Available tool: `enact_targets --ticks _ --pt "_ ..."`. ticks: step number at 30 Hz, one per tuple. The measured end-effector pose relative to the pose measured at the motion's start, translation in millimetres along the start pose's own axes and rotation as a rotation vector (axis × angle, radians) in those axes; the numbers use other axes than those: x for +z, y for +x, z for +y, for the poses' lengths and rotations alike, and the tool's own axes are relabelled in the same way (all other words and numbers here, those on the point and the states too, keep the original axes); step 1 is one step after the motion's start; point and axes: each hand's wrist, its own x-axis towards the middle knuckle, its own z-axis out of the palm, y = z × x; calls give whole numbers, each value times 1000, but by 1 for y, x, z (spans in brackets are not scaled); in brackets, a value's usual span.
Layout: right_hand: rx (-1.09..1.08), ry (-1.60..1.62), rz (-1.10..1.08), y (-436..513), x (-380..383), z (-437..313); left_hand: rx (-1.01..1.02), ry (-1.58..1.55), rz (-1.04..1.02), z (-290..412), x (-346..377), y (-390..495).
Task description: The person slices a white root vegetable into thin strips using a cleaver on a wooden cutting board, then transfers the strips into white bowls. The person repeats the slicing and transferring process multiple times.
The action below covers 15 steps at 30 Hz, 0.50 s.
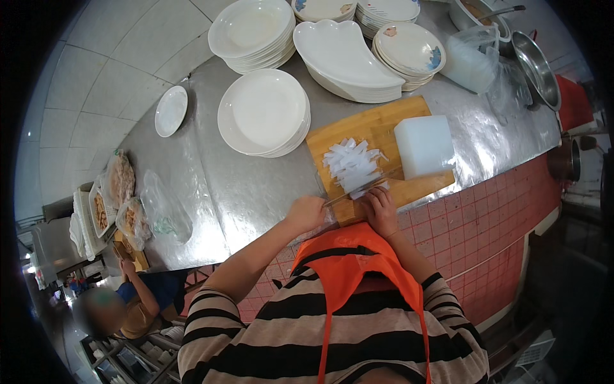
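Note:
My left hand (307,213) is closed around the handle of a knife (343,196), at the near left corner of a wooden cutting board (355,126). The blade slants across the board, beside a piece of translucent white jelly (357,193). Curled fingertips of my right hand (381,206) rest on that piece, close to the blade. Just beyond the knife lies a heap of cut white jelly strips (352,161). A large block of the same jelly (424,146) stands on the right of the board.
Stacked white plates (264,113), crescent-shaped dishes (345,57) and patterned plates (410,50) line the far side of the steel table (201,192). A bag of white jelly (472,62) and a metal bowl (537,69) sit far right. Another person (139,297) works at left near bagged food (134,221).

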Motion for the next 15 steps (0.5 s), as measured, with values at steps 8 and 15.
enact_targets --ticks 8,15 --pt "88 -141 115 -10 -5 15 61 -14 100 3 -8 -10" --pt "170 -21 214 -13 0 29 23 3 62 21 -15 -18"
